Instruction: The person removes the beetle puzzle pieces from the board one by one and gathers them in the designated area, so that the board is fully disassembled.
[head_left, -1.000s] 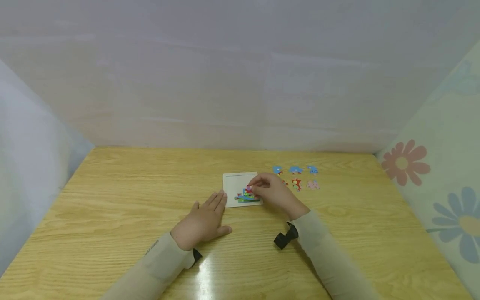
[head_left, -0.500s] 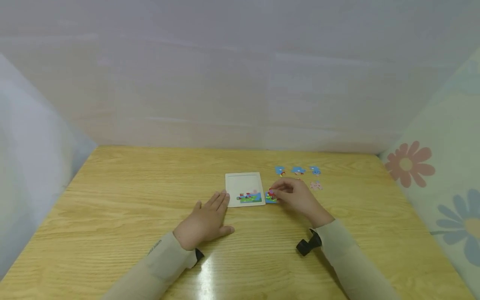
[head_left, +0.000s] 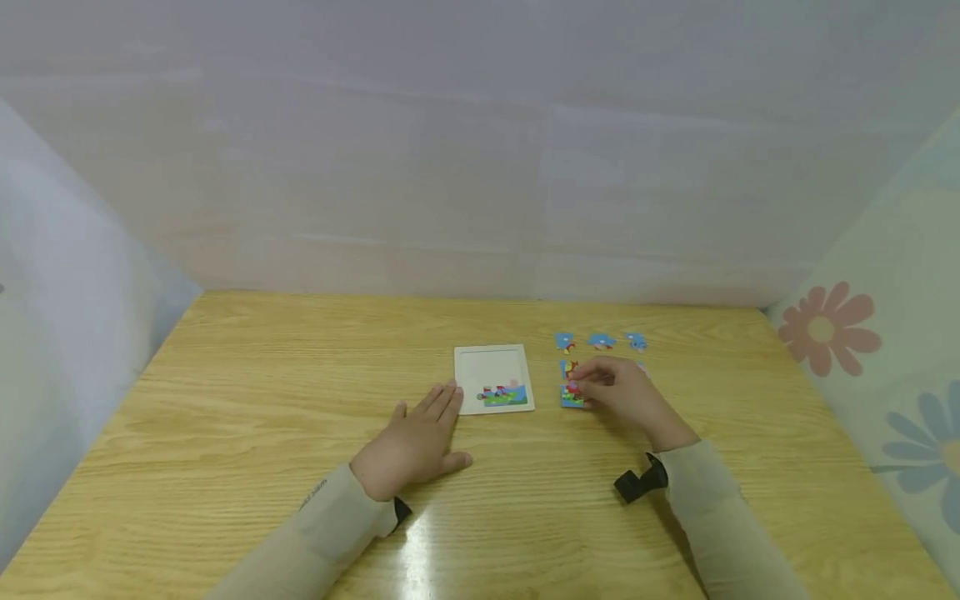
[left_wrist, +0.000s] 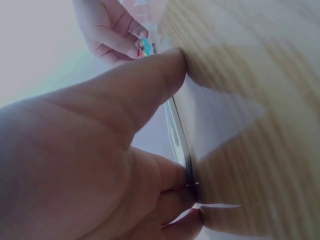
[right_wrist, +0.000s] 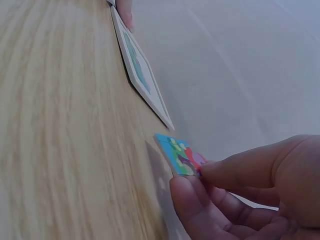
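Observation:
My right hand (head_left: 622, 396) pinches a jigsaw puzzle piece (right_wrist: 178, 154) printed in blue, green and red between thumb and fingers. In the right wrist view the piece tilts close over the wood, its shadow beside it. The white puzzle tray (head_left: 489, 367) lies to its left, with joined pieces (head_left: 506, 395) along its lower right part. My left hand (head_left: 412, 433) lies flat with straight fingers, fingertips right at the tray's left edge. In the left wrist view its thumb (left_wrist: 160, 75) rests on the table.
Loose puzzle pieces lie right of the tray on the wooden table (head_left: 262, 375); a back row includes a blue piece (head_left: 601, 341). My right hand covers part of the nearer row. A pale curtain (head_left: 480, 167) hangs behind, and a flower-printed cloth (head_left: 885, 333) at the right.
My right hand has moved right from above the tray, carrying the puzzle piece out past its right edge toward the loose pieces. My left hand has stayed at the tray's edge.

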